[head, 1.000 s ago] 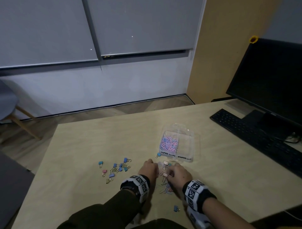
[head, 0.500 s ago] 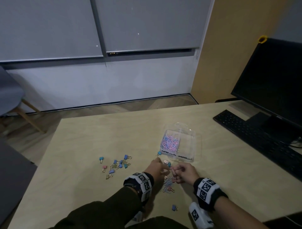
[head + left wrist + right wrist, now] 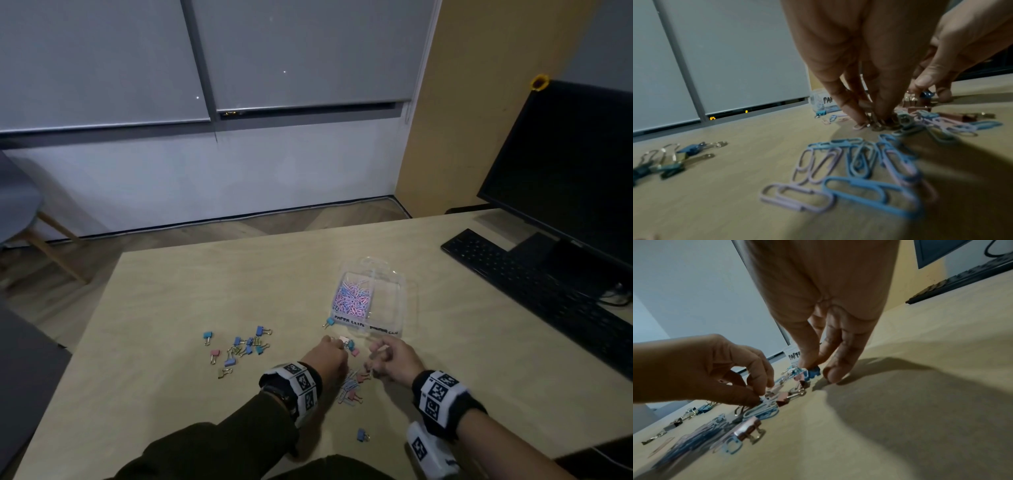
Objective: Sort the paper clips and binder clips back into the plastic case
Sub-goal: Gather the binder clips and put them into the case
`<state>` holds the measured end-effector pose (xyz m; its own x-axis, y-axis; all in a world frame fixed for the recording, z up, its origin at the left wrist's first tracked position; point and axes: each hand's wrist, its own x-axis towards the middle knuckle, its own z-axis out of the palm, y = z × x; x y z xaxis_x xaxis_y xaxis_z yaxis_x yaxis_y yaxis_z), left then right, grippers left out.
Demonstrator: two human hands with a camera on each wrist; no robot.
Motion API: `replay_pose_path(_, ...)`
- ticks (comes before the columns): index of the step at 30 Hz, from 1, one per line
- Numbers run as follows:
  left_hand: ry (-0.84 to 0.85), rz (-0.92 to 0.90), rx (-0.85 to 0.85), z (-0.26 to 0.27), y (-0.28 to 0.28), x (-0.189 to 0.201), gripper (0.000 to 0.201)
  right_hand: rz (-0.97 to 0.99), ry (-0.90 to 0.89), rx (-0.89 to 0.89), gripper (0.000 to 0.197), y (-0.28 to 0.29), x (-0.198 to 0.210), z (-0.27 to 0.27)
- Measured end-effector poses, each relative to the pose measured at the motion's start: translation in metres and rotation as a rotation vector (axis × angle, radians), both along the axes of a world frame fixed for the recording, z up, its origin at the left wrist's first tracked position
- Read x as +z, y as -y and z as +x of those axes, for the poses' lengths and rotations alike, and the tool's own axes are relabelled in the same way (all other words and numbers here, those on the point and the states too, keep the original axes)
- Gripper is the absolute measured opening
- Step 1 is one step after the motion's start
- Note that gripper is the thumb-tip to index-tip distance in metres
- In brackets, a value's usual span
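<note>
Clips lie scattered on our desk [image 3: 164, 308]: a mixed heap of pink and blue paper clips [image 3: 857, 164] and small binder clips sits between our two hands, and a looser group of binder clips [image 3: 239, 347] lies off to the left, well apart from the heap. One blue binder clip [image 3: 362, 434] rests alone near the desk's front edge, and another [image 3: 329, 322] sits just beside the case's near left corner. Our case [image 3: 394, 298] stands open just beyond the hands; its left compartment, marked with a handwritten paper-clip label, already holds a pile of pink and blue paper clips [image 3: 352, 296], while the right compartment looks bare from our head view, though the clear plastic makes that hard to judge. Our left hand [image 3: 327, 356] reaches down into the heap with fingers [image 3: 849, 104] bunched together, their tips closed on the wire handles of a binder clip [image 3: 875, 121] against the desk. Our right hand [image 3: 394, 361] hovers at the far side of the heap with thumb and forefinger pinched on a blue binder clip [image 3: 813, 372], the other fingers curled beside it, one tip touching the desk. A pink binder clip [image 3: 746, 430] lies near the right wrist camera. To the right stand a black keyboard [image 3: 534, 284] and a dark monitor [image 3: 575, 171].
</note>
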<state>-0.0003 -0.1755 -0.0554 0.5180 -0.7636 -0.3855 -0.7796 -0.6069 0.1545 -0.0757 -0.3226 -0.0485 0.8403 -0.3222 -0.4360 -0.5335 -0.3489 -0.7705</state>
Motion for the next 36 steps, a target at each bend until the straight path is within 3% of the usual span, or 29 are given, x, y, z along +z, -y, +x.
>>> replay_pose_path(5, 0.025, 0.043, -0.06, 0.001, -0.002, 0.004, 0.027, -0.088, -0.021, 0.003, 0.03, 0.004, 0.004, -0.002)
replay_pose_path(11, -0.018, 0.045, -0.042, 0.0, -0.003, 0.009, 0.03, -0.265, 0.024, 0.096, 0.017, 0.001, 0.005, -0.002)
replay_pose_path(17, -0.042, -0.009, -0.018, -0.001, -0.006, 0.005, 0.031, -0.353, -0.004, 0.137, 0.038, -0.006, 0.008, 0.001)
replay_pose_path(24, -0.181, -0.118, 0.092, 0.008, -0.013, 0.006, 0.027, -0.432, -0.082, 0.168, 0.018, -0.014, 0.006, 0.002)
replay_pose_path(28, -0.166, -0.096, 0.016, 0.007, -0.015, 0.01, 0.03, -0.476, -0.103, 0.209, 0.005, -0.016, 0.017, 0.003)
replay_pose_path(36, -0.126, -0.036, 0.052, 0.001, -0.009, 0.012, 0.027, -0.492, -0.136, 0.25, 0.023, -0.016, 0.032, 0.007)
